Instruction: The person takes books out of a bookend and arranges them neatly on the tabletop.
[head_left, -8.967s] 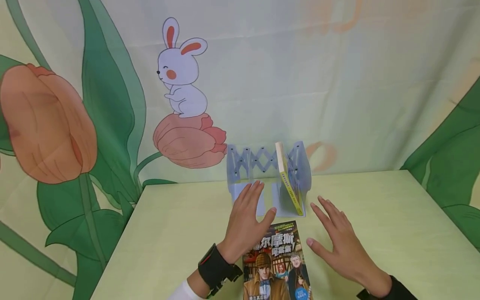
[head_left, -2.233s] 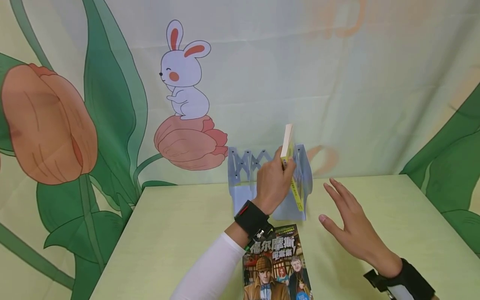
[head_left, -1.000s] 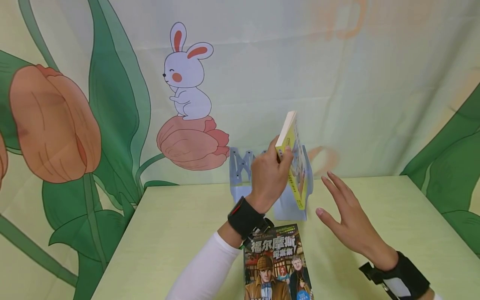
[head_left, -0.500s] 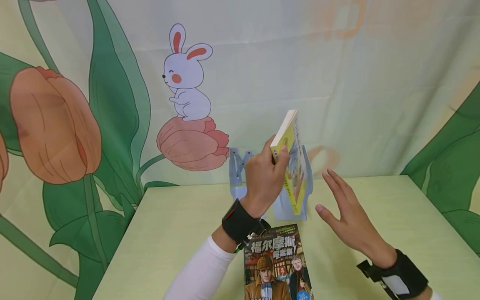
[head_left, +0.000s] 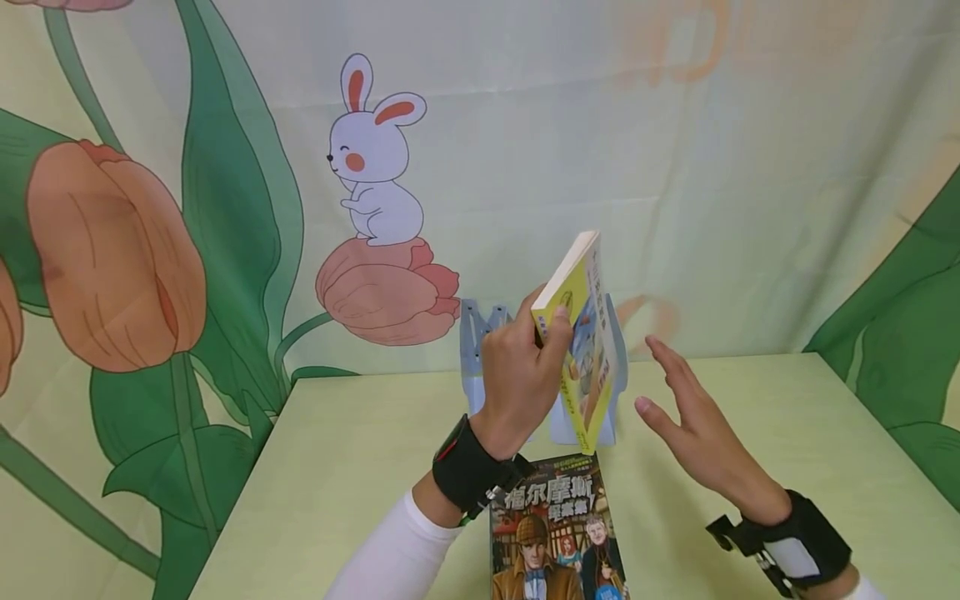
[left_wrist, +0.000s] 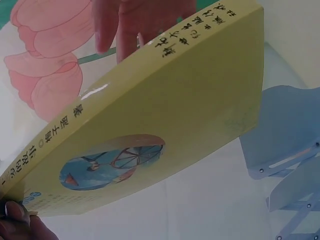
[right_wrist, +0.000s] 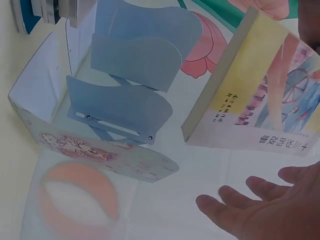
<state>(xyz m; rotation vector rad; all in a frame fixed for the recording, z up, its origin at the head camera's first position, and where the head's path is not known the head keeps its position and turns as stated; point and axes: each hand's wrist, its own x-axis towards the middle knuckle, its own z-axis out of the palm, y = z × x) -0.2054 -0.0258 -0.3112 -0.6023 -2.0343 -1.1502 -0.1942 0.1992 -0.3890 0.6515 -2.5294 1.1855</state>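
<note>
My left hand (head_left: pixel 517 367) grips the upper spine side of a thin yellow paperback book (head_left: pixel 587 358), thumb on its illustrated cover. The book tilts in front of a light-blue expandable book rack (head_left: pixel 471 337), its lower corner overlapping the top edge of a dark comic-style book (head_left: pixel 558 537) lying flat on the table. In the left wrist view the yellow book's spine and back cover (left_wrist: pixel 200 90) show, with fingertips at its end. My right hand (head_left: pixel 708 442) hovers to the right, fingers extended and holding nothing; the right wrist view shows its fingers (right_wrist: pixel 235 197) apart from the book.
Blue dividers (right_wrist: pixel 135 62) and a flower-patterned end panel (right_wrist: pixel 105 150) of the rack stand beside the book. A pale yellow-green table (head_left: pixel 352 467) carries everything. Behind it hangs a cloth backdrop (head_left: pixel 510 125) printed with a rabbit and tulips.
The left hand, empty at first, has taken the yellow book from its leaning place in the rack, lifted it and drawn it toward the person, tilting it. The right hand has barely moved.
</note>
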